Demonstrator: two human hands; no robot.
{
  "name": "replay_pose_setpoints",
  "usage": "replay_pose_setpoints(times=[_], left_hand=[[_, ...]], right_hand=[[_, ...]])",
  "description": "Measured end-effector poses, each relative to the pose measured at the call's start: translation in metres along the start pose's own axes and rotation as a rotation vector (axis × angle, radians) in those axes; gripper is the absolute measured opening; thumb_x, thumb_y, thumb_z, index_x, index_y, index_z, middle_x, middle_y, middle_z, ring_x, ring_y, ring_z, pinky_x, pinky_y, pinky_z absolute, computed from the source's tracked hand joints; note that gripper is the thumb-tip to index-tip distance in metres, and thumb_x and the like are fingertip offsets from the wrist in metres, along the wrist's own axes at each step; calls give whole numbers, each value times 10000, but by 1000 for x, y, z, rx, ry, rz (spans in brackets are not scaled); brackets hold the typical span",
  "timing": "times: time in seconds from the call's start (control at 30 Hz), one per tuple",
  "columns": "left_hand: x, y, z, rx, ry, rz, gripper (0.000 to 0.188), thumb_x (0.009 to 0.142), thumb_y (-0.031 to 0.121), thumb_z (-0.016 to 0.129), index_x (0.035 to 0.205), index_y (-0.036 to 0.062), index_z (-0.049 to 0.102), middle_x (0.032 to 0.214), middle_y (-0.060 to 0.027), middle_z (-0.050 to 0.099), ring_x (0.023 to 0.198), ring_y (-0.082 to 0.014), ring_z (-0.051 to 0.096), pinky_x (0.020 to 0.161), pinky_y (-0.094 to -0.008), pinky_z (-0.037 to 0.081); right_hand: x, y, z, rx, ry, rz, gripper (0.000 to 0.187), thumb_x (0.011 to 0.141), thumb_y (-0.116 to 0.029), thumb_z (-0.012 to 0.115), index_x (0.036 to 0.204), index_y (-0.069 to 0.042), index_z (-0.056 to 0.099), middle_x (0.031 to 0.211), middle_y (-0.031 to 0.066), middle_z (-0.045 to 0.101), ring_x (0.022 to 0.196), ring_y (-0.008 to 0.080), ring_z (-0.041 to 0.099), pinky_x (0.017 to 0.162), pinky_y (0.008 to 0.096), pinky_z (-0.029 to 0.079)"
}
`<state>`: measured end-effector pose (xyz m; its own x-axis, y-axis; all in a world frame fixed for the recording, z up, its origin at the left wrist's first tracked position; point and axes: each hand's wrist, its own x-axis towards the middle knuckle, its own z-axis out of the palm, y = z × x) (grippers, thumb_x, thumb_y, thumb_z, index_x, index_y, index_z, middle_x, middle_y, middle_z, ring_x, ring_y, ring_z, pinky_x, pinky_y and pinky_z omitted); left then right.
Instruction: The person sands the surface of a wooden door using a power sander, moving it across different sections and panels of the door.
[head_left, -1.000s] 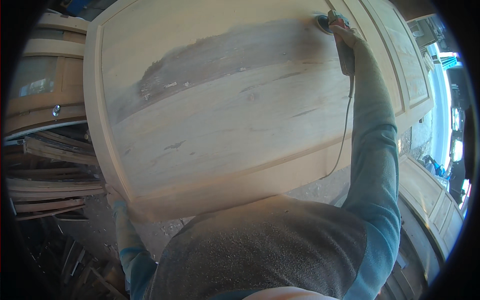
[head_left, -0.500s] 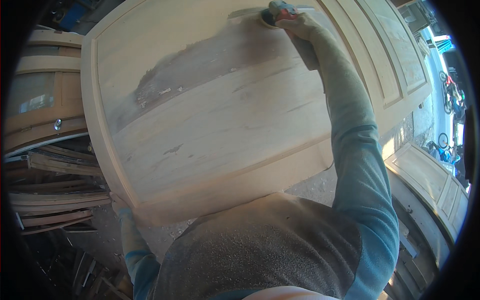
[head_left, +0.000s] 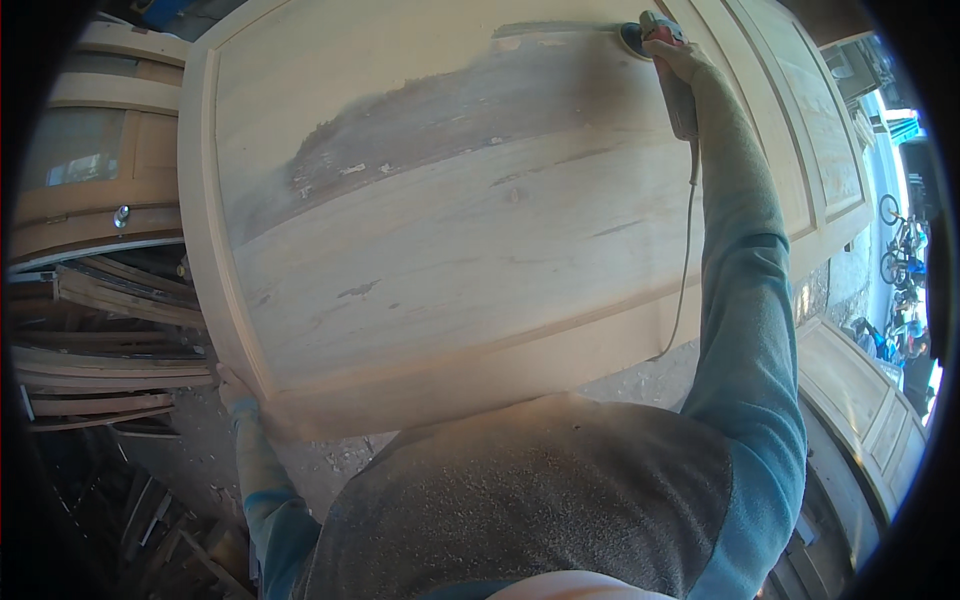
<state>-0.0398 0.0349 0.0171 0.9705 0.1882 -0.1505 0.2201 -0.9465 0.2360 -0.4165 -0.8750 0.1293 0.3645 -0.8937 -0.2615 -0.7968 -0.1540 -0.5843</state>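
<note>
Closest is the wearer's dark shirt (head_left: 520, 490), speckled with pale dust, its blue sleeves reaching forward on both sides. The left hand (head_left: 232, 382) is at the near left corner of a large pale wooden door (head_left: 460, 330), which lies spread out in front of the body; its fingers meet the edge, though how far they curl I cannot tell. A thin cord (head_left: 688, 255) runs up beside the right forearm to a grey and red power sander (head_left: 680, 105). This tool is at the far right part of the door's broad panel, and the right hand (head_left: 682, 60) has its fingers closed around it near the head. The round disc (head_left: 630, 40) is over the panel (whether its whole face lies flat, I cannot tell). Left of it stretches a dark, ragged-edged patch (head_left: 430, 120).

Around the door, long wooden strips (head_left: 110, 372) are stacked at the left, below a brown door (head_left: 150, 150) with a metal knob (head_left: 121, 216). A smaller panelled door (head_left: 845, 370) stands at the right, and bicycles (head_left: 889, 210) show farther off in bright light.
</note>
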Motion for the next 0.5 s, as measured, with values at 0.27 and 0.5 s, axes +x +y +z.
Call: replay_pose_setpoints(times=[0.27, 0.5], left_hand=[[3, -20, 3, -11, -35, -22, 888, 953, 679, 271, 1192, -104, 616, 1147, -292, 648, 1100, -444, 605, 948, -450, 464], [4, -16, 6, 12, -23, -34, 909, 949, 687, 253, 1178, -113, 620, 1151, -294, 645, 1115, -444, 597, 972, -467, 446]], right_hand=[[-15, -23, 19, -188, -34, 50, 752, 631, -637, 739, 1070, -27, 705, 950, 142, 689, 851, 249, 670, 774, 374, 507], [9, 3, 0, -117, -9, 22, 680, 648, -575, 759, 1059, -37, 704, 913, 121, 691, 812, 224, 671, 736, 356, 519]])
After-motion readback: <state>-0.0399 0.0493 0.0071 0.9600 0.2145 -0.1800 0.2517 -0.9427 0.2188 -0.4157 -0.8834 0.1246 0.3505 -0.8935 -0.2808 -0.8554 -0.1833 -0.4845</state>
